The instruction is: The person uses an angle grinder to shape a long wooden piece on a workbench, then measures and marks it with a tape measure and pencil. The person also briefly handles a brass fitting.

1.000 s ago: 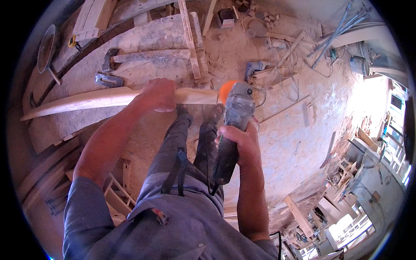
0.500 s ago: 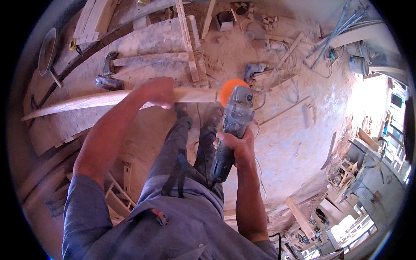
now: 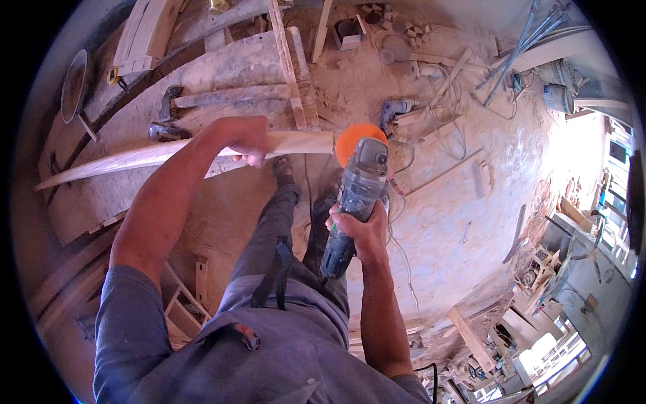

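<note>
My left hand is closed around a long, pale, tapering wooden piece, near its thick right end. The thin end reaches far to the left over the bench. In my right hand is an angle grinder, gripped round its dark body. Its orange disc sits at the squared right end of the wood; whether they touch, I cannot tell. Beyond the wood, a hammer with a wooden handle and a dark metal tool lie on the bench.
A blue-grey power drill lies on the dusty floor with looping cords. Wooden strips cross the bench's right end. Metal rods lean at the far right. Scrap timber is piled at the lower right. A tape measure rests far left.
The grinder has shifted slightly left and toward me, its body tilting a little more upright. The wooden piece has moved slightly left with my left hand, which still grips it.
</note>
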